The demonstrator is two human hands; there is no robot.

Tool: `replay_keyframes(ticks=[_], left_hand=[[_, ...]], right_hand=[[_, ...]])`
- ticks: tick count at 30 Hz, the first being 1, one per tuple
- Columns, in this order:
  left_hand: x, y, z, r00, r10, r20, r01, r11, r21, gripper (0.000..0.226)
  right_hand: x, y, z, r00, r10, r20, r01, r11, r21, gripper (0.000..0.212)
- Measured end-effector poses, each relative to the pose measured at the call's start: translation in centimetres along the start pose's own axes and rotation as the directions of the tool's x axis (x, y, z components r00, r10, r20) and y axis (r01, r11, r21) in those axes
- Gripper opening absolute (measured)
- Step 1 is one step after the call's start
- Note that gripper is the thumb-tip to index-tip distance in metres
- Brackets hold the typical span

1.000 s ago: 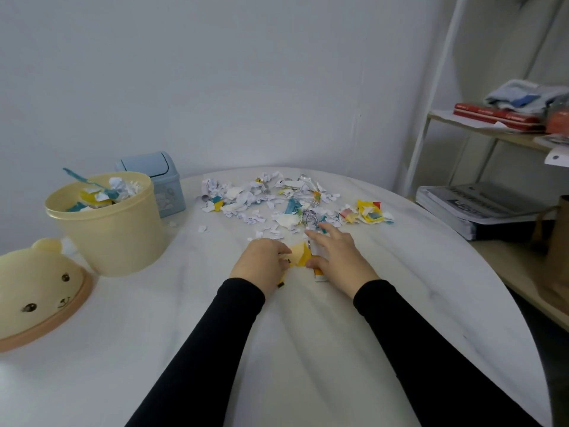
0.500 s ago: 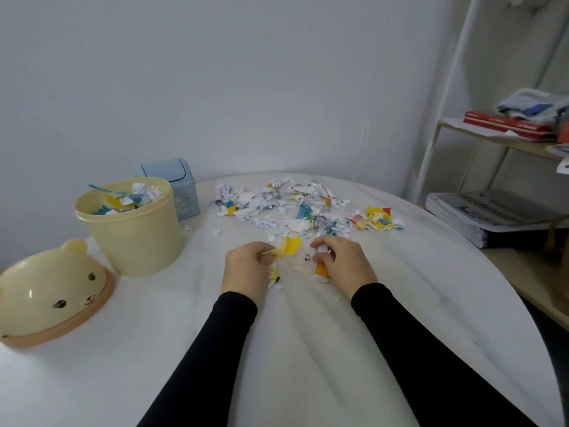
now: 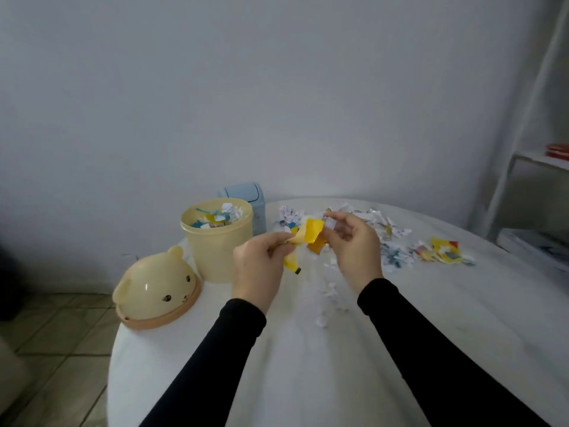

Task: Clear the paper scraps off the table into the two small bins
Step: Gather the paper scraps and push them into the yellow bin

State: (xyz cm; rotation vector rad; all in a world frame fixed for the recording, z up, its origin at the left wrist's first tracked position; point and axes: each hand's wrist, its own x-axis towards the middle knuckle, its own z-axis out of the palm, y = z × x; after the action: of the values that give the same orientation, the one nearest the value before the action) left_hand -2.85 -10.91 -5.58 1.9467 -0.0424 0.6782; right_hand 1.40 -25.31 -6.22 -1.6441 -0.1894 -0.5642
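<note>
Item: yellow scrap [image 3: 311,235], held above the table's [image 3: 462,318] far left part, near the yellow bin [image 3: 215,248].
Handling: carry it over the open rim before you let go.
Left hand [image 3: 257,269]: fingers curled, pinching the scrap's lower edge.
Right hand [image 3: 354,245]: fingertips pinching its upper right end.
Remaining scraps [image 3: 391,241]: along the far edge.

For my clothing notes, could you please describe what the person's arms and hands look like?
Both arms wear snug, plain black long sleeves ending at the wrist. The left hand and right hand are bare: no gloves, and no rings or watch visible.
</note>
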Motion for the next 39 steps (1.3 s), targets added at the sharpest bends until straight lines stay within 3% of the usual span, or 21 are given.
replay_keyframes(ticks=[4,8,13,16,20,26,33,37,39], left_hand=[[4.2,1.8,-4.1,0.994,0.071,-0.088,-0.065,0.995,0.070,0.013],[8.2,1.3,-7.2,0.988,0.041,-0.149,-0.026,0.995,0.096,0.014],[10.8,-1.4,-8.8,0.992,-0.100,-0.080,0.109,0.987,0.115,0.015],[11.7,-3.3,-9.3,0.986,-0.164,-0.022,0.164,0.954,0.249,0.015],[12.5,-4.5,-9.4,0.970,-0.236,0.056,0.191,0.888,0.418,0.021],[13.1,-3.9,-9.2,0.944,-0.277,0.178,0.115,0.784,0.609,0.029],[12.8,-2.7,-9.7,0.922,-0.206,0.328,-0.100,0.691,0.715,0.030],[12.7,-3.1,-10.1,0.948,-0.128,0.290,-0.104,0.737,0.667,0.028],[12.7,-3.4,-9.8,0.952,-0.116,0.283,-0.097,0.762,0.641,0.024]], right_hand=[[2.0,-2.3,5.6,0.984,0.127,0.126,-0.151,0.968,0.199,0.020],[4.2,-3.9,9.9,0.965,0.162,0.205,-0.201,0.962,0.183,0.026],[5.5,-3.9,13.2,0.959,0.128,0.252,-0.131,0.991,-0.005,0.031],[5.4,-2.9,13.8,0.941,0.124,0.316,-0.090,0.989,-0.121,0.047],[5.5,-1.0,14.6,0.926,0.113,0.360,0.021,0.936,-0.350,0.053],[5.6,-0.5,13.7,0.862,0.086,0.499,0.059,0.962,-0.267,0.054],[3.6,-0.2,12.8,0.832,0.092,0.546,0.057,0.967,-0.250,0.091],[3.1,-0.8,13.0,0.804,0.183,0.566,-0.074,0.975,-0.211,0.117],[2.8,-1.2,13.2,0.811,0.189,0.554,-0.088,0.975,-0.204,0.120]])
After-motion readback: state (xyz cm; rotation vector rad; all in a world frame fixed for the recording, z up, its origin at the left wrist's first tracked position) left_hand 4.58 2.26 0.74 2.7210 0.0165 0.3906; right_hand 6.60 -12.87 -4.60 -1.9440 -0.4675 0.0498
